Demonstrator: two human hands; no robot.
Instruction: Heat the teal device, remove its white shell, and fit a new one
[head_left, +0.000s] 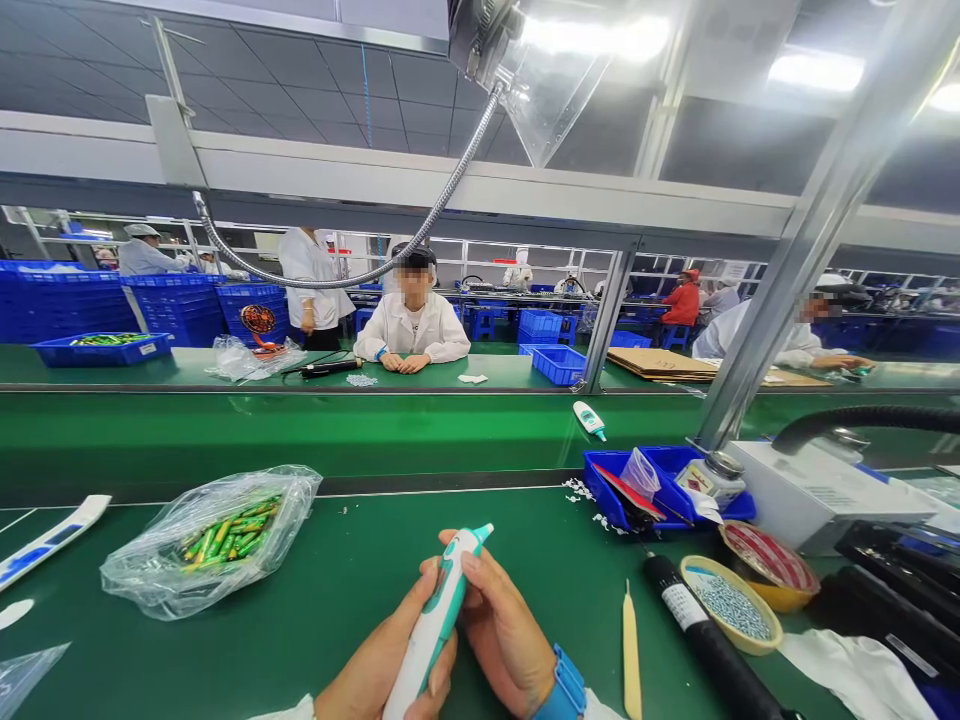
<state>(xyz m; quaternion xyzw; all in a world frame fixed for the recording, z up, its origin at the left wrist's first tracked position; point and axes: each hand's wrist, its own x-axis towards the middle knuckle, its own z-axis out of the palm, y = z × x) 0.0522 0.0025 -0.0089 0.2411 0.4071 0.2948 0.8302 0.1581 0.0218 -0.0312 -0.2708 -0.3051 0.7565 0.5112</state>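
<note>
One white-and-teal device (442, 610), in both hands, front and centre at the near side of the desk (337, 570).

Long axis: oblique. Runs from the lower edge of the view, where the butt end is cut off, up and away from the person, leaning right. Narrow white tip (486, 530) at the far end, pointing away and to the right.

Hands: together on the same piece. Left hand (394, 635) closed round the lower body, thumb laid along the left flank. Right hand (514, 640) at the head end, thumb pressed to the teal side just below the tip; its fingers mostly hidden behind. Right hand is therefore nearer the tip, left nearer the butt. One fingertip shows behind the head; cannot tell whose.

Judgement: left bears the weight, right steadies; any turn of the tip would pivot about the left grip.

Surroundings: bag of green-and-yellow cylinders (232, 535) well to the left; yellow-handled tool (631, 655) to the right of the right hand, apart from it.
</note>
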